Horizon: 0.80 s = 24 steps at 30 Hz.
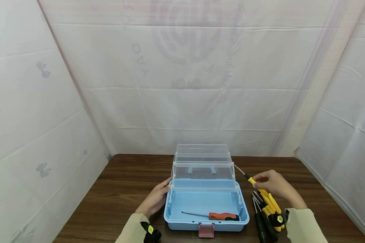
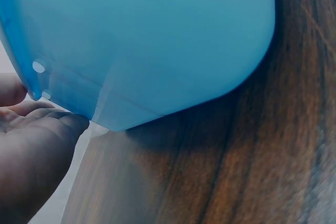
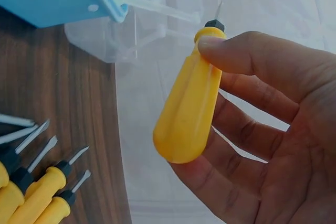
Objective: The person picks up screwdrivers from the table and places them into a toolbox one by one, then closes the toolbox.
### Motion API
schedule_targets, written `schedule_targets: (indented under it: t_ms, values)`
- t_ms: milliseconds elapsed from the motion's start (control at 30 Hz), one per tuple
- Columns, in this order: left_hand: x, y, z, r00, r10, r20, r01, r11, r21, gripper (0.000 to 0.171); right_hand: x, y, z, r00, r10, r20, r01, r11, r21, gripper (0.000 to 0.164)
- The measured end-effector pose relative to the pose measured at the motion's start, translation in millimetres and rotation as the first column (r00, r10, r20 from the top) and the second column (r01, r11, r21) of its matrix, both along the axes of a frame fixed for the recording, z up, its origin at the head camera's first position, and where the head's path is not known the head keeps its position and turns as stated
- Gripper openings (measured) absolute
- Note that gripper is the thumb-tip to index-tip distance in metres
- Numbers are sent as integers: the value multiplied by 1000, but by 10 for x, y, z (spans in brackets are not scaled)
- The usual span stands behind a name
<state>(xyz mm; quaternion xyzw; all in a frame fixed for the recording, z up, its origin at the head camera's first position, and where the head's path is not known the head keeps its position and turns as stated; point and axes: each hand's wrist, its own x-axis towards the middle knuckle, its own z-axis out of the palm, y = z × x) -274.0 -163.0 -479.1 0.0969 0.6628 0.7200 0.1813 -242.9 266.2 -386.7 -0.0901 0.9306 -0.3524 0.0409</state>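
A light-blue toolbox (image 1: 182, 226) stands with its clear lid and trays (image 1: 202, 158) raised at the back. Inside lies a screwdriver with an orange and black handle (image 1: 221, 216). My left hand (image 1: 155, 199) grips the toolbox's left side near the rear; in the left wrist view its fingers (image 2: 52, 135) meet the blue edge. To the right of the box, my right hand (image 1: 275, 184) pinches a yellow-handled screwdriver (image 3: 189, 103) between thumb and fingers. Its shaft points toward the raised lid.
Below my right hand lie several yellow-handled screwdrivers (image 3: 44, 195) and black-handled screwdrivers (image 1: 266, 222), bunched on the dark wooden table (image 1: 134, 172). A maroon latch (image 1: 206, 231) hangs on the box's front. White sheeting (image 1: 140, 108) surrounds the table.
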Motion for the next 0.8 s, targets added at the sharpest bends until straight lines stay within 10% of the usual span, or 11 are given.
schedule_targets:
  t_ms: [800]
  values:
    - [-21, -30, -16, 1000, -1, -5, 1, 1000, 2, 54, -231, -500, 157, 992, 113, -49, -113, 994, -3, 22]
